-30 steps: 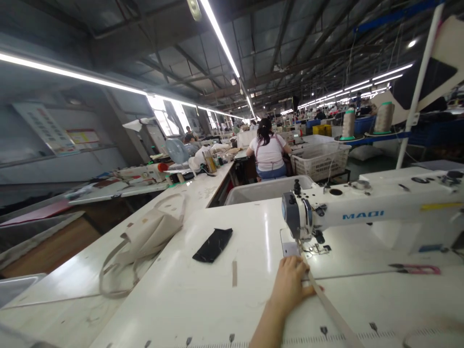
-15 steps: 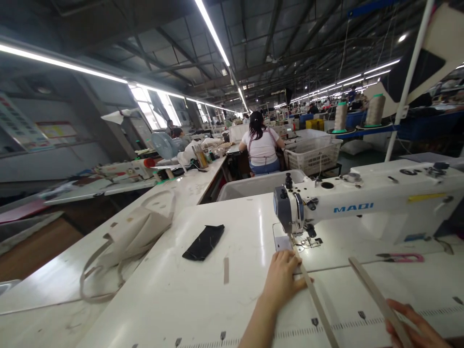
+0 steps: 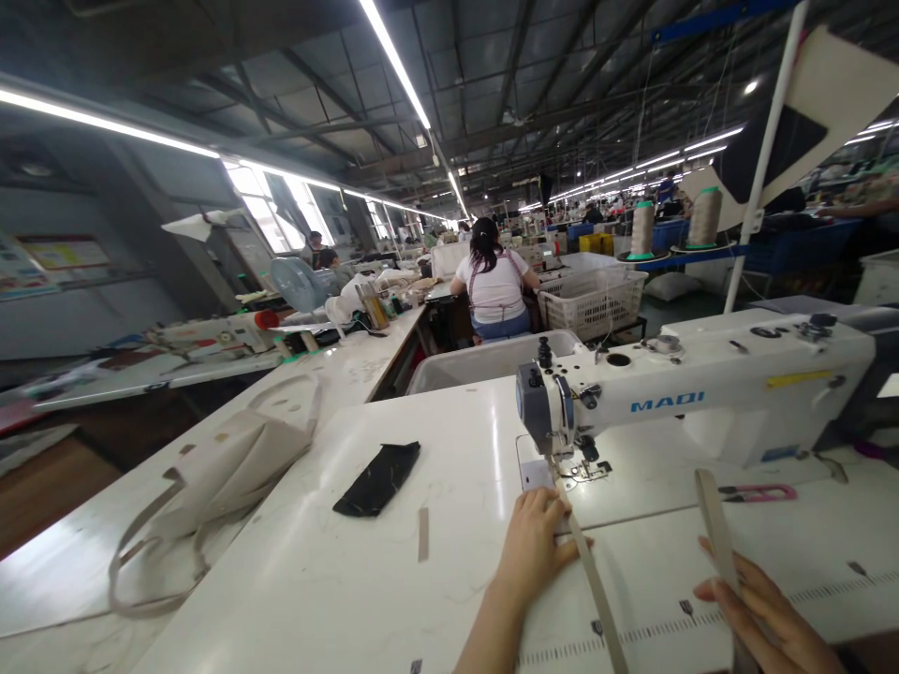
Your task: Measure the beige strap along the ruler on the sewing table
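Observation:
A narrow beige fabric strap (image 3: 596,585) runs from under the presser foot of a white sewing machine (image 3: 692,393) down to the lower frame edge. My left hand (image 3: 530,534) is closed on this strap just in front of the needle, its thumb at the strap's edge. Further right, my right hand (image 3: 762,608) grips a beige strap length (image 3: 716,524) between thumb and fingers, with the free end pointing up. Whether both lengths belong to one strap is hidden below the frame. Pink-handled thread snips (image 3: 762,492) lie just behind that free end.
Left of the machine, a black fabric piece (image 3: 377,479) and a short beige strip (image 3: 423,534) lie on the white table (image 3: 464,449). A beige bag piece with straps (image 3: 239,468) rests further left. Ahead, a person (image 3: 495,285) sits beside a white basket (image 3: 594,304).
My right hand has come up and a little left, and its strap end now stands more upright. My left hand stays by the needle. The whole view has shifted slightly.

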`<state>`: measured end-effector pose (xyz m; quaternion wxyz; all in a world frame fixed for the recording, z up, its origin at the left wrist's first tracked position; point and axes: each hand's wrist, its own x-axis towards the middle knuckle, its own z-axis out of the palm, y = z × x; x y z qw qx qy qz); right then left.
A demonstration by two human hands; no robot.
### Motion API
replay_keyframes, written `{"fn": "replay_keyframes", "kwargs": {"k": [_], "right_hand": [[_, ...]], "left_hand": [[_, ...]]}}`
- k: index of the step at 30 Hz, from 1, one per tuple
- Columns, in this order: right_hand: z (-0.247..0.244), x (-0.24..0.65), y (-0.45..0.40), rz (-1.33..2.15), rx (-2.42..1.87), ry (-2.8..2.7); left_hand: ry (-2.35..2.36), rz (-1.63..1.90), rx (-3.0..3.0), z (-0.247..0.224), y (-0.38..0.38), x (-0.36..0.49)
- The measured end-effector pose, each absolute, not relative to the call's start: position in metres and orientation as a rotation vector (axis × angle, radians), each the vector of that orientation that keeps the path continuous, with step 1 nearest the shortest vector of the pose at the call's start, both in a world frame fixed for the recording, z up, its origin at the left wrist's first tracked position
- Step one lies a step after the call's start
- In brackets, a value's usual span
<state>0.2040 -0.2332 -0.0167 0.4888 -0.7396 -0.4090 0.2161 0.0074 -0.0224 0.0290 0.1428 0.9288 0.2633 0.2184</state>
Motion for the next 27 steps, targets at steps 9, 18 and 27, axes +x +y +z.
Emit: {"fn": "replay_keyframes", "kwargs": {"k": [9, 18, 27], "right_hand": [[-0.001, 0.208, -0.216, 0.545, -1.811, -1.063], [-0.027, 0.230, -0.244, 0.258, -1.897, -1.141], [0.027, 0.222, -0.260, 1.175, -1.023, -0.467]], "left_hand": [[0.740, 0.651, 2.646, 0.033, -0.021, 0.009], [0.748, 0.609, 2.677, 0.029, -0.024, 0.009], [0.749, 0.593, 2.695, 0.027, -0.025, 0.009]]}}
